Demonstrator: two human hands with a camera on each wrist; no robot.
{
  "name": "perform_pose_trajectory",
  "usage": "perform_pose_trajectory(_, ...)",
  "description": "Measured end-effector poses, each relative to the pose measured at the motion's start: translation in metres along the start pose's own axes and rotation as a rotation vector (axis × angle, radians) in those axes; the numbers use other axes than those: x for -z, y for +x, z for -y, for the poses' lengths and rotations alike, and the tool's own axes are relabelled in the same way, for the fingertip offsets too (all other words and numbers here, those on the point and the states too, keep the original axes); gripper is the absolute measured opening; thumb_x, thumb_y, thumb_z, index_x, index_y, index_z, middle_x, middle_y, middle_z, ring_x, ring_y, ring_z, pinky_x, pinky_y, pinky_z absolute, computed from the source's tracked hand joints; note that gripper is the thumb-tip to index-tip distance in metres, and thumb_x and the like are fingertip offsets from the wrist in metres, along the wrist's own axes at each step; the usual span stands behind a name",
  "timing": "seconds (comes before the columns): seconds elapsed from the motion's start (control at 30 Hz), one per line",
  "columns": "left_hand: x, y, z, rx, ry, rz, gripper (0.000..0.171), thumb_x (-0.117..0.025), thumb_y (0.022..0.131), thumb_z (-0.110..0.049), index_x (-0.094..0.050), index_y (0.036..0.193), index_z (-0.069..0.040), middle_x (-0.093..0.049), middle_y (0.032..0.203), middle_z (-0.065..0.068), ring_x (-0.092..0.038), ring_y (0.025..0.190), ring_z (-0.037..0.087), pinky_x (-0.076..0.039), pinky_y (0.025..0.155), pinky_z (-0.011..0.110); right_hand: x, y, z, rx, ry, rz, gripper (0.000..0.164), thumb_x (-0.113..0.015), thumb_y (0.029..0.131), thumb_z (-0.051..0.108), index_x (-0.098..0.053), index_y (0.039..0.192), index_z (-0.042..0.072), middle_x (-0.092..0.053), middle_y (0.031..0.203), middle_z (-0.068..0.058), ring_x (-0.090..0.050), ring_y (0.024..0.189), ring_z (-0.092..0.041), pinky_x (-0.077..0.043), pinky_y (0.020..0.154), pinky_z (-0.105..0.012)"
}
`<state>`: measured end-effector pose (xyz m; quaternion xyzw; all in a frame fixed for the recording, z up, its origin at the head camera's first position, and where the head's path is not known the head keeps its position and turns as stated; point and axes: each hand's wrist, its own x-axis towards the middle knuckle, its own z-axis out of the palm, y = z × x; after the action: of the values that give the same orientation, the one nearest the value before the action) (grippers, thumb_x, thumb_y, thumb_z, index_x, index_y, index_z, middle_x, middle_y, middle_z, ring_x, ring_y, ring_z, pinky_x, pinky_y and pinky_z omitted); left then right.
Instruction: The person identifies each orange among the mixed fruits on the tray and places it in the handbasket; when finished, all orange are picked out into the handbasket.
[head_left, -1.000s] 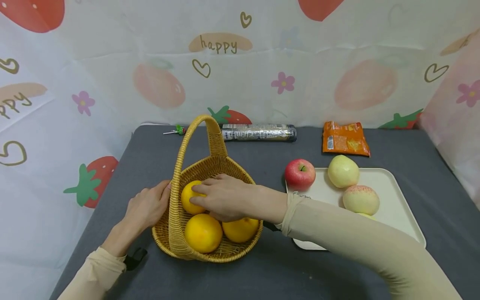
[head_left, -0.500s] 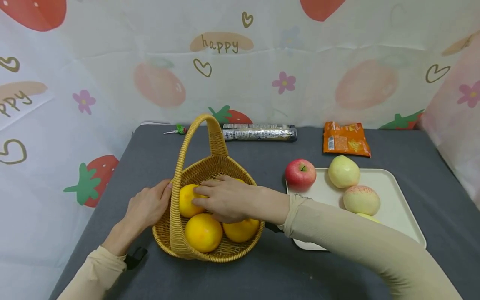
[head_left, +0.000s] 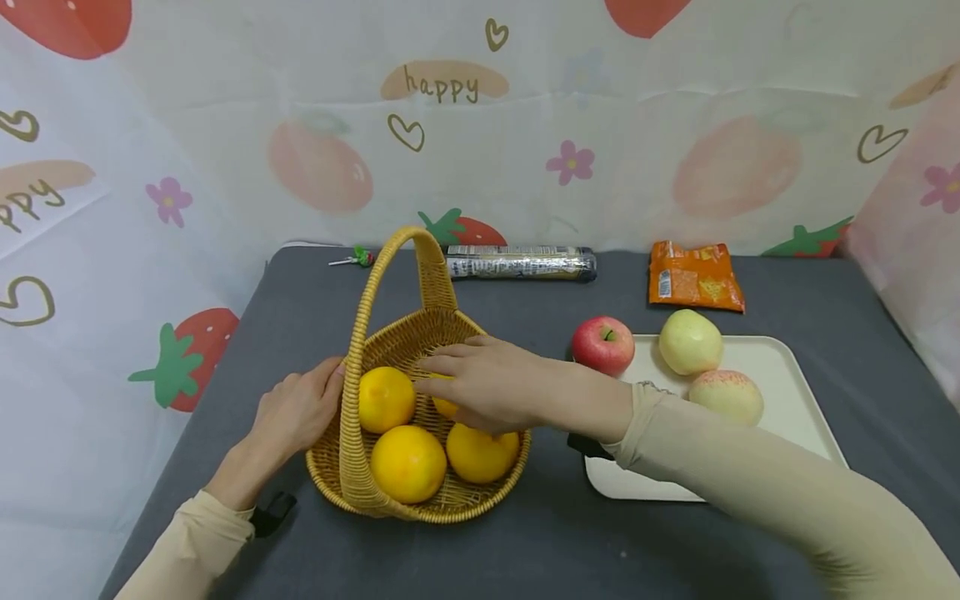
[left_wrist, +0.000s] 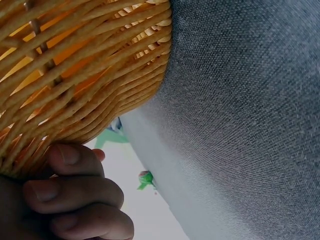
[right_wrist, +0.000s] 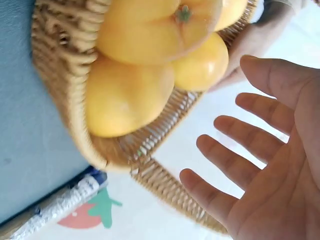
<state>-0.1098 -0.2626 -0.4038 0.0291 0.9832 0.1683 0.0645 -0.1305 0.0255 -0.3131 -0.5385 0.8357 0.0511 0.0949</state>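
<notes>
A wicker basket (head_left: 349,425) with a tall arched handle stands left of the middle of the table. Several round yellow-orange fruits (head_left: 408,464) lie in it. My left hand (head_left: 297,412) grips the basket's left side; in the left wrist view its fingers (left_wrist: 75,192) curl against the woven wall (left_wrist: 95,100). Above the fruits at the basket's right side is my right hand (head_left: 495,385), partly hiding one of them. The right wrist view shows that hand's palm (right_wrist: 280,175) bare, fingers spread and apart from the fruits (right_wrist: 127,97).
To the right lies a cream tray (head_left: 787,392) with a green-yellow fruit (head_left: 690,342) and a peach (head_left: 726,397); a red apple (head_left: 603,345) sits at its corner. Along the back are a lollipop (head_left: 363,257), a silvery tube-shaped pack (head_left: 521,263) and an orange snack bag (head_left: 696,276).
My right hand has come off the left fruit in the basket and moved right, uncovering it. My left hand stays on the basket. The right sleeve now covers more of the tray.
</notes>
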Motion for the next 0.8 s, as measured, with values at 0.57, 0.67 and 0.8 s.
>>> perform_pose_trajectory(0.57,0.002,0.001,-0.002,0.009,0.008,0.019,0.047,-0.029,0.107,-0.041,-0.050,0.139,-0.012,-0.067,0.116,0.020,-0.064,0.085,0.033,-0.049,0.067,0.052,-0.027,-0.104,-0.039,-0.053,0.010,-0.500,0.055,-0.077,0.085,0.026,-0.057,0.134,0.015,-0.058,0.137,-0.009,-0.062,0.118,-0.026,-0.051,0.094,-0.045)
perform_pose_trajectory(0.67,0.003,0.000,-0.001,0.007,0.009,0.024,0.047,-0.030,0.107,-0.040,-0.050,0.139,-0.012,-0.067,0.116,0.020,-0.063,0.084,0.032,-0.049,0.066,0.051,-0.034,-0.122,-0.043,-0.097,0.002,-0.575,0.045,-0.069,0.092,0.029,-0.059,0.132,0.012,-0.061,0.132,-0.010,-0.062,0.116,-0.027,-0.051,0.091,-0.047)
perform_pose_trajectory(0.8,0.003,-0.003,0.000,0.005,0.021,0.043,0.047,-0.030,0.107,-0.041,-0.050,0.139,-0.012,-0.067,0.115,0.020,-0.063,0.083,0.031,-0.049,0.063,0.047,-0.048,-0.148,-0.042,-0.171,0.012,-0.666,0.050,-0.040,0.103,0.045,-0.060,0.130,0.008,-0.064,0.128,-0.012,-0.063,0.111,-0.028,-0.052,0.086,-0.048)
